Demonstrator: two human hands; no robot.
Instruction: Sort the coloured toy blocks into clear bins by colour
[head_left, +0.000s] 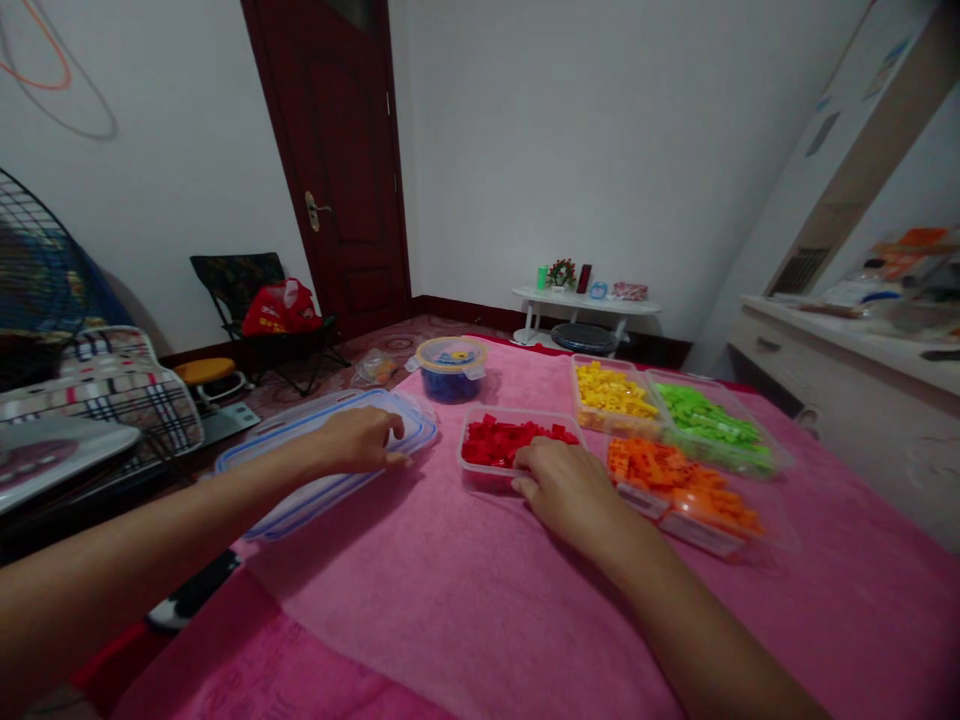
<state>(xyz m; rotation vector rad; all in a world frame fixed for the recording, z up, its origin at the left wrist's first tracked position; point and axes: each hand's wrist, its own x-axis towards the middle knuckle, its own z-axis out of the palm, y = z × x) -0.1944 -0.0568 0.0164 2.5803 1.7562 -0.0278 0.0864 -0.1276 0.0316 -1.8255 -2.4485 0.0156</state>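
My left hand [361, 440] lies on a stack of clear lids with blue seals [315, 462] at the left edge of the pink cloth; its fingers are curled over the top lid. My right hand [564, 490] rests at the near edge of a clear box of red bricks [504, 442], fingers bent against the box rim. Whether it holds a brick is hidden. Beside it are a box of orange bricks [679, 490], a box of yellow bricks [613, 392] and a box of green bricks [712, 420].
A round tub with blue bricks and a yellow-rimmed lid [451, 368] stands behind the lids. The pink cloth [465, 600] covers the table. A folding chair with a red bag [279, 308], a small white table [585, 300] and a dark door [337, 160] stand beyond.
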